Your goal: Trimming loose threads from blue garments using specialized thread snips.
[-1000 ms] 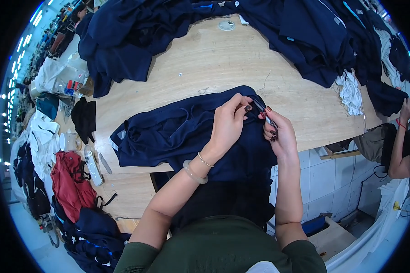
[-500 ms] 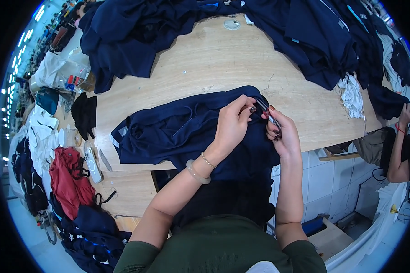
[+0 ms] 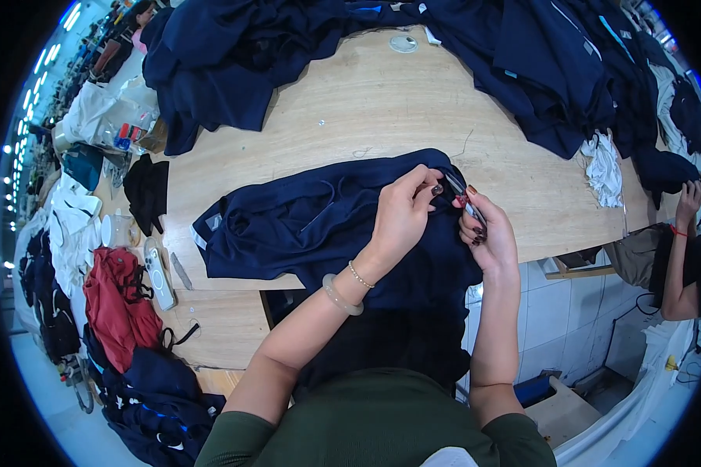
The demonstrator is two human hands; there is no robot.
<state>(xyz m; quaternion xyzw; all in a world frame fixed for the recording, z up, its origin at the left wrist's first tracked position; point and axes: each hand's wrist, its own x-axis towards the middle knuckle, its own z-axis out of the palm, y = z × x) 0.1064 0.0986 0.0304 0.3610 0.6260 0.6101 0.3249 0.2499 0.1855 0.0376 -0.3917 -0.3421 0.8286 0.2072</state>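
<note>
A dark navy garment (image 3: 276,214) with a drawstring lies across the wooden table in front of me, part of it hanging over the near edge. My left hand (image 3: 401,210) pinches a fold at its right end, thumb and fingertips pressed together. In my right hand (image 3: 492,237) is a pair of thread snips (image 3: 459,191), gripped by the curled fingers. Their narrow blades point up and left along the fold, close to my left fingertips. Whether the blades touch the cloth I cannot tell.
Piles of navy garments (image 3: 218,70) line the table's far side. To the left lie a red garment (image 3: 117,311), a phone (image 3: 158,276), a grey blade-like tool (image 3: 181,270) and a clear cup (image 3: 118,231). Bundled white cloth (image 3: 602,171) sits at the right, near another person's arm (image 3: 681,257).
The snips' blades have swung a little and show more plainly beside the fold. My right hand has shifted slightly; the left keeps its pinch on the cloth.
</note>
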